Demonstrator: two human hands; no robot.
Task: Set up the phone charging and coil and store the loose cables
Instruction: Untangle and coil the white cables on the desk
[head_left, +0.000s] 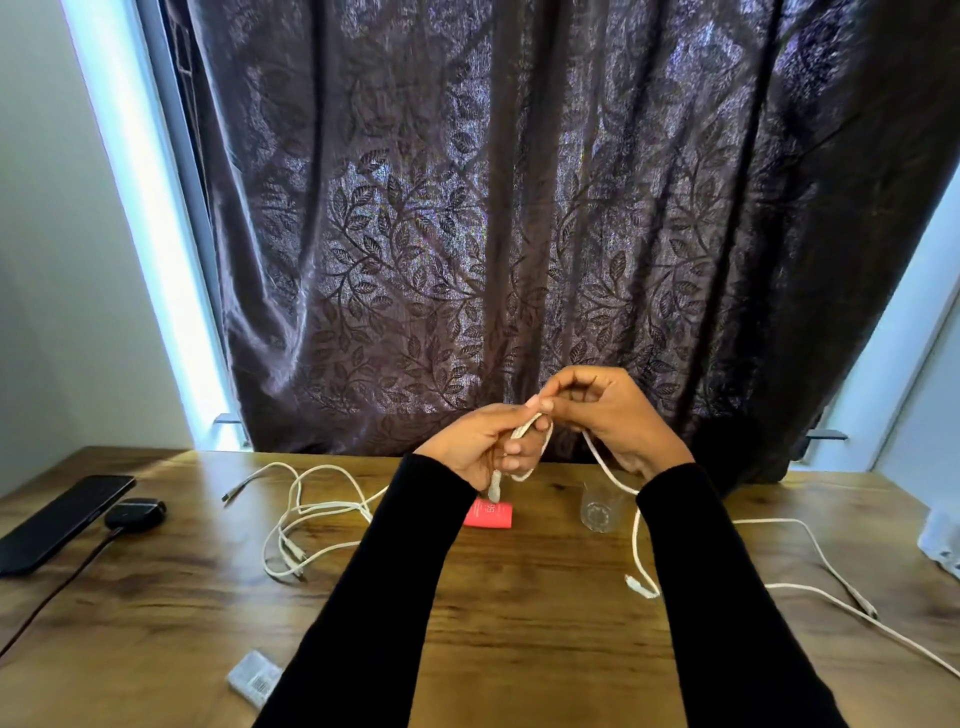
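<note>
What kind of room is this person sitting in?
Probably a home room, perhaps a bedroom or study: a wooden desk stands against a window hung with a dark leaf-patterned curtain, with a phone and loose white cables on it.

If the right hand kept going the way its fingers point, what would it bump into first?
The right hand points leftward at the left hand, both gripping the thin white cable. It would likely meet the left hand's fingers almost at once, though depth between them is hard to judge.

Long black sleeves (395, 561) reach both wrists, seemingly plain.
</note>
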